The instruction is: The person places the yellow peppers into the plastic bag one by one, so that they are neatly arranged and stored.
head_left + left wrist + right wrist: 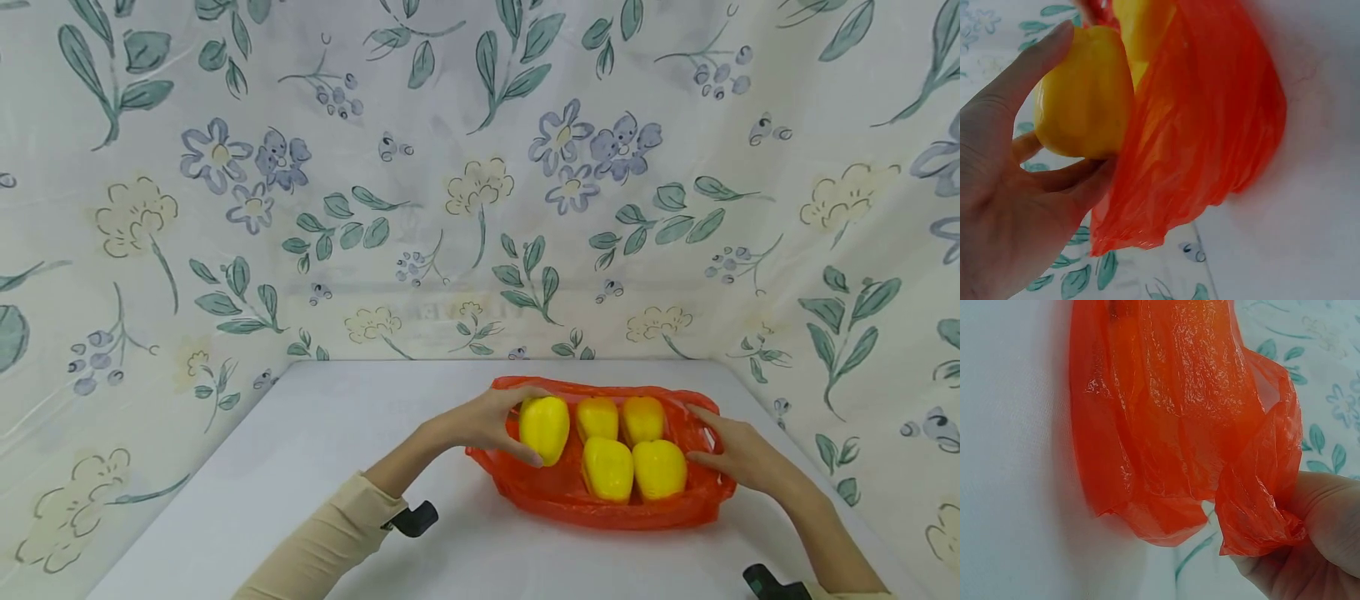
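Observation:
A red plastic bag (600, 512) lies spread on the white table with its opening upward. My left hand (487, 421) reaches over the bag's left end and holds a yellow bell pepper (545, 429) between thumb and fingers. The left wrist view shows that pepper (1085, 94) upright beside the red film, thumb on one side and fingers beneath. More yellow bell peppers (607, 469) sit grouped in the bag to its right. At the bag's right end is my right hand (742, 454); the right wrist view has this hand (1329, 531) pinching a gathered corner of the bag (1260, 512).
The white table (337, 408) extends left of the bag and in front of it. A floral cloth (480, 208) hangs behind the table and along both sides. Black wrist cameras sit on both forearms, the left one (416, 518) near the bag's front left.

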Available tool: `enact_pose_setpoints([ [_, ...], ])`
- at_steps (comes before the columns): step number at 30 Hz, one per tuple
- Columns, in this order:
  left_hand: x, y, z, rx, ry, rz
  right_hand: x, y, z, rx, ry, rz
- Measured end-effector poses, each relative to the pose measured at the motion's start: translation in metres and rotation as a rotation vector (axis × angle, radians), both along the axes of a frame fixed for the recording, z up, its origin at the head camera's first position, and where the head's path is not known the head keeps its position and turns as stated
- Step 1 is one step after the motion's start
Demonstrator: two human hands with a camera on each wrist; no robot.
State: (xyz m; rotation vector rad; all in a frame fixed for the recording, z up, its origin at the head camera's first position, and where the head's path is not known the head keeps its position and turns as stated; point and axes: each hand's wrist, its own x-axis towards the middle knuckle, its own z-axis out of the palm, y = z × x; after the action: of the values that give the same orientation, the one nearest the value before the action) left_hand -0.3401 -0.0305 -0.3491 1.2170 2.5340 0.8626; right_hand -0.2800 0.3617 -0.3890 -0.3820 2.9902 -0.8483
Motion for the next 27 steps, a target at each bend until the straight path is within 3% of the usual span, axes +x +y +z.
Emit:
enact_pose_setpoints([
  [14, 0.007, 0.014, -0.033, -0.194, -0.018, 0.089, 0.001, 0.0, 0.0, -0.002, -0.006, -0.004],
  [27, 0.005, 0.02, -0.05, -0.2, -0.035, 0.111, 0.0, 0.001, 0.0, -0.006, 0.007, 0.0],
])
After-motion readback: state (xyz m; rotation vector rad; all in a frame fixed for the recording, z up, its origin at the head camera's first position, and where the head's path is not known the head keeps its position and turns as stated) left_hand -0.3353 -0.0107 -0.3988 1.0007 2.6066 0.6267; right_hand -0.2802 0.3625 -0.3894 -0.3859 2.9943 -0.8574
